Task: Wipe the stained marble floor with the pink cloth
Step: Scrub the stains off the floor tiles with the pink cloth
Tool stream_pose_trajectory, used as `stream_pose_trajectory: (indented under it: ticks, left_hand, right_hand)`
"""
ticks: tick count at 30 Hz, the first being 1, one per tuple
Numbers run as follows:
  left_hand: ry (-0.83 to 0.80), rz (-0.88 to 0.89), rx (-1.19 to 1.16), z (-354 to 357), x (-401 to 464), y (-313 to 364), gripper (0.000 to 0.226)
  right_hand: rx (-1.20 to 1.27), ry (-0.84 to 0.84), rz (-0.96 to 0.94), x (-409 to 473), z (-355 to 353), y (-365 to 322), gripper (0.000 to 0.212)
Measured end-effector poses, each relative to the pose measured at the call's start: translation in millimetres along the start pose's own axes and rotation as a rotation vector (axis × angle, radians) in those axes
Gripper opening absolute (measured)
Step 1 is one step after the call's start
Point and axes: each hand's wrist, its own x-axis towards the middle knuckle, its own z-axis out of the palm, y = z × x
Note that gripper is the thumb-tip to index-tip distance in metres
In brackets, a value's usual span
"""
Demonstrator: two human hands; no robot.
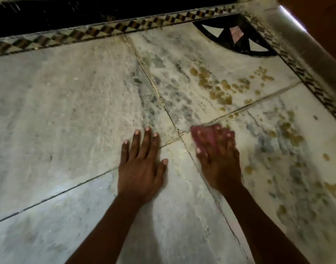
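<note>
The marble floor [68,103] is pale grey-white slabs with thin dark joints. Brownish-yellow stains [218,86] speckle the slab at the upper right, and more stains [291,132] dot the slab to the right. My right hand [218,159] presses a small crumpled pink cloth [207,135] flat on the floor just right of where the joints cross; the cloth shows between and beyond my fingers and is blurred. My left hand [142,162] lies flat on the marble beside it, fingers spread, holding nothing.
A patterned inlay border [98,32] runs along the far edge, with a dark strip beyond it. A black fan-shaped inlay [233,35] fills the far right corner. A raised pale ledge [289,29] runs down the right side.
</note>
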Motion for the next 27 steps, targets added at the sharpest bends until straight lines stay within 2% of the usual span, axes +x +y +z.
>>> stream_pose_trajectory:
  ticks: [1, 3, 6, 8, 9, 11, 14, 16, 18, 20, 23, 25, 27]
  left_hand:
    - [0.005, -0.012, 0.026, 5, 1, 5, 0.076]
    - [0.015, -0.019, 0.045, 6, 2, 5, 0.076]
    - [0.014, -0.019, 0.049, 1, 4, 4, 0.079]
    - [-0.002, -0.022, 0.055, 0, 4, 5, 0.081]
    - [-0.005, -0.025, 0.055, 0, 4, 5, 0.081]
    - [-0.006, -0.028, 0.052, 0, 4, 5, 0.081]
    - [-0.005, -0.028, 0.059, 2, 4, 4, 0.081]
    - [0.003, -0.028, 0.059, 1, 3, 5, 0.081]
    - [0.003, -0.018, 0.049, -2, 4, 6, 0.082]
    - [-0.003, -0.017, 0.045, -5, 4, 6, 0.082]
    - [-0.015, -0.028, 0.041, -5, 5, 6, 0.083]
    - [-0.021, -0.034, 0.036, -6, 4, 7, 0.083]
    - [-0.009, -0.029, 0.039, -4, 5, 5, 0.083]
  right_hand:
    - [0.024, 0.008, 0.11, 19, 3, 0, 0.058]
    - [0.014, 0.042, 0.183, 54, 12, -16, 0.06]
    - [-0.045, 0.039, -0.005, 50, 13, -41, 0.057]
    - [-0.06, -0.013, -0.157, 2, 4, -31, 0.058]
    - [-0.048, -0.045, -0.175, -25, -1, -19, 0.058]
    - [-0.051, -0.081, -0.063, -50, -9, 15, 0.058]
    - [0.005, -0.076, 0.302, -12, -13, 36, 0.058]
    - [0.036, -0.107, 0.376, 12, -9, 22, 0.06]
    - [-0.009, -0.094, 0.23, -4, -7, 0, 0.062]
    - [-0.066, -0.147, -0.037, -57, -9, -7, 0.061]
    - [-0.1, -0.192, -0.315, -112, -30, 38, 0.059]
    - [-0.151, -0.278, -0.347, -102, -42, 76, 0.058]
    - [-0.143, -0.225, -0.2, -73, -36, 88, 0.059]
